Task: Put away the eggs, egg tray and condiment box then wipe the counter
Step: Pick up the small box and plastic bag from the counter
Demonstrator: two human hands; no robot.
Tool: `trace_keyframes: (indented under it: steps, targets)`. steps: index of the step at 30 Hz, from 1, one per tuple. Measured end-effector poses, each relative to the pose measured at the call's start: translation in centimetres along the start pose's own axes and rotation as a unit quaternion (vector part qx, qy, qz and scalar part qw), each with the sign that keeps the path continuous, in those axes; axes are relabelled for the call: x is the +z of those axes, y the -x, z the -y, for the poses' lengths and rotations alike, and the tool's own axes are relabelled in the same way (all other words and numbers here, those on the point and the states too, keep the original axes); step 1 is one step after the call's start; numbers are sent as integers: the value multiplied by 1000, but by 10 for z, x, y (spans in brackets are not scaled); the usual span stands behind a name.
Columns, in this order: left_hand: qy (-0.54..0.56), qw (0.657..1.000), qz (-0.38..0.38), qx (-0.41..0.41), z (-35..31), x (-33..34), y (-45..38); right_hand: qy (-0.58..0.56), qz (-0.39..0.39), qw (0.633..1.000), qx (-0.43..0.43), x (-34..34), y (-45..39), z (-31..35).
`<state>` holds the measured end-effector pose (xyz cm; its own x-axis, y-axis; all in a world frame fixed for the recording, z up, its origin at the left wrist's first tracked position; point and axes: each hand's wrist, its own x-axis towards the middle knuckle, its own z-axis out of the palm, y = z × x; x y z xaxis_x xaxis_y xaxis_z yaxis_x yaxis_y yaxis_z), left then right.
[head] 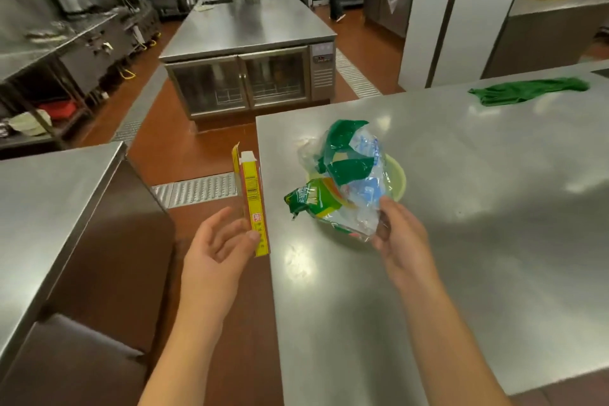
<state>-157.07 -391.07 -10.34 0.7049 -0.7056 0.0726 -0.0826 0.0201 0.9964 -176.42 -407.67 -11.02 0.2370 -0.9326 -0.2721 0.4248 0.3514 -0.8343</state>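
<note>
The condiment box [252, 204] stands upright just left of the counter [461, 208] edge, pinched at its lower end by the left hand [220, 237] fingers. A plastic bag [342, 181] lies in a bowl [395, 175] on the counter, directly beyond the right hand [398, 234] fingertips, touching them. A cloth [527, 91] lies far beyond, toward the right.

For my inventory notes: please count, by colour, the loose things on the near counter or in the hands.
Yellow: 1, the condiment box
Green: 1, the cloth
Pale green: 1, the bowl
Clear with green and blue print: 1, the plastic bag
Total: 4
</note>
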Motion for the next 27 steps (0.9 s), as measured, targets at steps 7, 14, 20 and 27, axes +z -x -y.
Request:
trace_keyframes:
  steps: [7,14,20,27]
  targets:
    - [24,1000,15,-5,7,-39,-38,-9,-43,999,-19,34,13,-24]
    - [43,990,132,-19,21,-96,-99,-27,-155,983,-90,86,36,-61]
    - [59,984,159,-45,27,-142,-140,-4,-190,977,-98,128,65,-88]
    - [85,975,204,-34,20,-128,-151,-19,-231,964,-130,124,82,-76]
